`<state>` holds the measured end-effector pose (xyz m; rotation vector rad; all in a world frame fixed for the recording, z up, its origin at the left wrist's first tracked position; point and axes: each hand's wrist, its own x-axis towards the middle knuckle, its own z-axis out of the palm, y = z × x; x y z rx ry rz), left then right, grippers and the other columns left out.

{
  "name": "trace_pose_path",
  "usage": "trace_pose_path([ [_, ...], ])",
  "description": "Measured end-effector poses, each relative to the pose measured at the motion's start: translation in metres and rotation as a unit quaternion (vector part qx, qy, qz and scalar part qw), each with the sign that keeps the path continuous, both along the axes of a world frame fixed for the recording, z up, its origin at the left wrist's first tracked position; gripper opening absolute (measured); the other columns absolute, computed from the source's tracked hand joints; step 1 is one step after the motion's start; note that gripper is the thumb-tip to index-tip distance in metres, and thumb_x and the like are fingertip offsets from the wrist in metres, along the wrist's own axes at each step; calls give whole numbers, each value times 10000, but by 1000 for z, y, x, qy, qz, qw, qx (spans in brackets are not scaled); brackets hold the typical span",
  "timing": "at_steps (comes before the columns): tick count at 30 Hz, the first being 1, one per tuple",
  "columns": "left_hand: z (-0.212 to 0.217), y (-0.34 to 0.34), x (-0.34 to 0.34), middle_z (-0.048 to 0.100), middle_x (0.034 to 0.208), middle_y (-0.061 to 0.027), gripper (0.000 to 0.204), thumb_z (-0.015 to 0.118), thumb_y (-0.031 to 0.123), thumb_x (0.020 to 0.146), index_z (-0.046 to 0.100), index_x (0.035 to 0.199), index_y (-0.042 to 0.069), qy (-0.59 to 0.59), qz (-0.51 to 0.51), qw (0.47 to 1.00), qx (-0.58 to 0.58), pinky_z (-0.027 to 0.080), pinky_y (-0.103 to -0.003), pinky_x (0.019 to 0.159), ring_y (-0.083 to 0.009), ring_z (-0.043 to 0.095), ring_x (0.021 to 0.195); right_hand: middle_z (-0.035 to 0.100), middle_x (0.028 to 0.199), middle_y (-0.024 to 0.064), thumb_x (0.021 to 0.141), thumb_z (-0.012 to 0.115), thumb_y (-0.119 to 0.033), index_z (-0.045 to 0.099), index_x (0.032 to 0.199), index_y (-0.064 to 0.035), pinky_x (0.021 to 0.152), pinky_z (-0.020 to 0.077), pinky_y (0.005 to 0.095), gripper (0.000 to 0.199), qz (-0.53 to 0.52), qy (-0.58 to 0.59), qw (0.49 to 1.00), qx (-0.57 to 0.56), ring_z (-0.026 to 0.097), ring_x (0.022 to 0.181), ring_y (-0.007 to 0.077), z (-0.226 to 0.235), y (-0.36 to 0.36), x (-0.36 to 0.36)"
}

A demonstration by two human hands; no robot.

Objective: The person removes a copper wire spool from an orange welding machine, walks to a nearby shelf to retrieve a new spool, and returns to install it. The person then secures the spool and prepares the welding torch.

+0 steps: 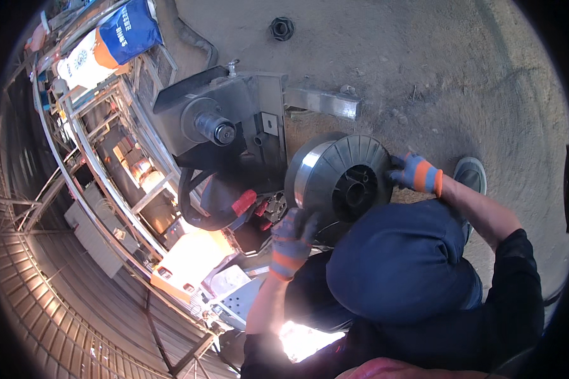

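A large black spool (341, 161) wound with bright metal wire stands tilted in front of me, its ribbed flange and hollow hub facing toward my right knee. My left hand (291, 239), in a grey and orange glove, curls its fingers on the near left edge of the spool. At the right rim, my right hand (418, 174) in a matching glove has its fingers bent round the flange; the fingertips are partly hidden. Just beyond the spool, a grey metal machine housing (262, 95) carries a bare round spindle (216, 128).
A black ring nut (282, 28) lies on the dusty ground at the far side. A square metal bar (325, 103) juts right from the housing. Thick black cable (193, 211) and red-handled parts (244, 202) lie left of the spool. A metal rack (101, 164) holds a blue-white sack (129, 31).
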<state>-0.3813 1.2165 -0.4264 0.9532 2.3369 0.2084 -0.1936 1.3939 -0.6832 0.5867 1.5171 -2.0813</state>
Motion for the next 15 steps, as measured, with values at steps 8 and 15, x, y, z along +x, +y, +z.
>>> trace_pose_path([
  [8,91,40,-11,685,783,-119,79,654,-32,859,674,935,-34,275,-132,932,195,488,-343,560,-232,641,622,736,846,116,1017,588,-229,666,1177,29,675,566,334,314,-207,133,966,-77,725,722,194,71,37,-34],
  [15,121,93,-81,619,713,-95,137,668,140,972,684,880,40,439,-196,868,123,448,-344,576,-247,589,607,743,887,103,991,602,-206,685,1157,-13,692,579,342,267,-315,222,920,-72,716,724,186,84,45,-138],
])
